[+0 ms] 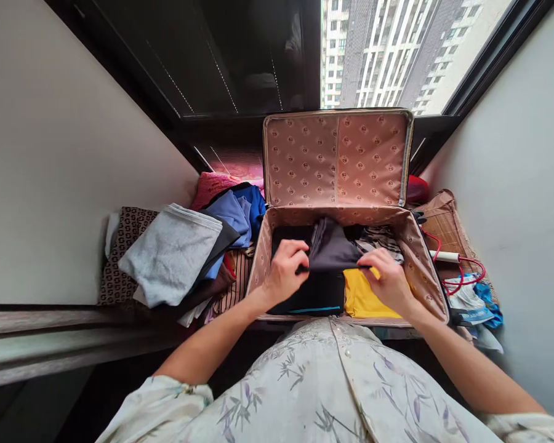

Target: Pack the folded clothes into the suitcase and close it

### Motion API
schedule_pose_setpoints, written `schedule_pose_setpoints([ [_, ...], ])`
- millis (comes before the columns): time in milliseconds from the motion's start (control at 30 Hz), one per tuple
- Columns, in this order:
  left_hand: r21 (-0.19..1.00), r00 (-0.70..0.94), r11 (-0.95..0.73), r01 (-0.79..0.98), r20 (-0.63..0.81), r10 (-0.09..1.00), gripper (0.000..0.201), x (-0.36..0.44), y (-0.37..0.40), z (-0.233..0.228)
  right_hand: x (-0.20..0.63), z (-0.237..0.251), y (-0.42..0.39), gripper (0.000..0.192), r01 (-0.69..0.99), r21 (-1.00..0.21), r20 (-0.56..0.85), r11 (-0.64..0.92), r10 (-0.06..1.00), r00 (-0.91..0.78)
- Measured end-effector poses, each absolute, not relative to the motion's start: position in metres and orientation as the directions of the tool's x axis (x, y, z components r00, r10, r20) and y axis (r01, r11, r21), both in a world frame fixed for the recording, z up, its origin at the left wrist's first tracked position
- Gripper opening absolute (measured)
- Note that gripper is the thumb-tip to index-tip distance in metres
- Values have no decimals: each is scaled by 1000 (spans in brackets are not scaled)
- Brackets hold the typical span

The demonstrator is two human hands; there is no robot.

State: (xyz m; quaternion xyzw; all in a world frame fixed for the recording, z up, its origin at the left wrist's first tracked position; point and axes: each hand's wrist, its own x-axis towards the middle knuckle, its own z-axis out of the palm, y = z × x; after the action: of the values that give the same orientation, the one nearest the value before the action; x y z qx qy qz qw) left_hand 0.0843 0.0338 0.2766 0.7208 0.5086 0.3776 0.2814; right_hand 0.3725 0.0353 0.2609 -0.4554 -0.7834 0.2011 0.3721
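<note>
A dark grey garment [333, 246] is stretched between my two hands, above the open suitcase [258, 264]. My left hand [289, 264] pinches its near left corner. The near right corner sits between the fingers of my right hand [385, 274]. The garment's exact kind cannot be told. Beneath and around it lie folded clothes: a black piece [309, 298] with a blue stripe at the near left, a yellow piece [367, 298] at the near right, and a striped, patterned cloth [383, 240] at the far right. My right hand partly covers the yellow cloth.
The suitcase lid [337, 160], lined in pink, stands upright against the window. Left of the case is a clothes pile with a grey folded garment [173, 252] on top. On the right lie a brown woven bag [443, 221] and a red looped cord [471, 271]. White walls flank both sides.
</note>
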Motion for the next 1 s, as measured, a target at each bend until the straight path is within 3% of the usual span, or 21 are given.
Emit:
schedule_pose_setpoints([
  [167,934,364,29,356,-167,916,20,89,-20,203,379,180,-15,16,536,-780,89,322,906,-415],
  [367,907,372,207,366,-346,861,12,92,-17,146,385,134,2,14,581,-785,-106,213,879,-464],
  [467,888,276,201,413,-332,902,15,91,30,134,382,130,52,12,604,-783,-182,147,875,-449],
  [567,896,35,269,355,-300,953,21,95,98,117,370,121,113,20,628,-776,-169,58,940,-295],
  [633,901,-153,354,252,-324,933,35,99,135,98,360,107,143,32,659,-752,-150,-2,974,-169],
  [700,859,-266,454,235,-392,880,52,102,152,72,352,84,155,42,721,-686,-219,-99,973,-74],
  [833,708,-317,621,336,-535,783,54,108,132,17,343,31,130,49,792,-539,-465,-287,886,5],
  [1000,621,-344,675,398,-581,738,51,116,105,-26,338,-15,104,52,796,-462,-579,-392,813,64],
])
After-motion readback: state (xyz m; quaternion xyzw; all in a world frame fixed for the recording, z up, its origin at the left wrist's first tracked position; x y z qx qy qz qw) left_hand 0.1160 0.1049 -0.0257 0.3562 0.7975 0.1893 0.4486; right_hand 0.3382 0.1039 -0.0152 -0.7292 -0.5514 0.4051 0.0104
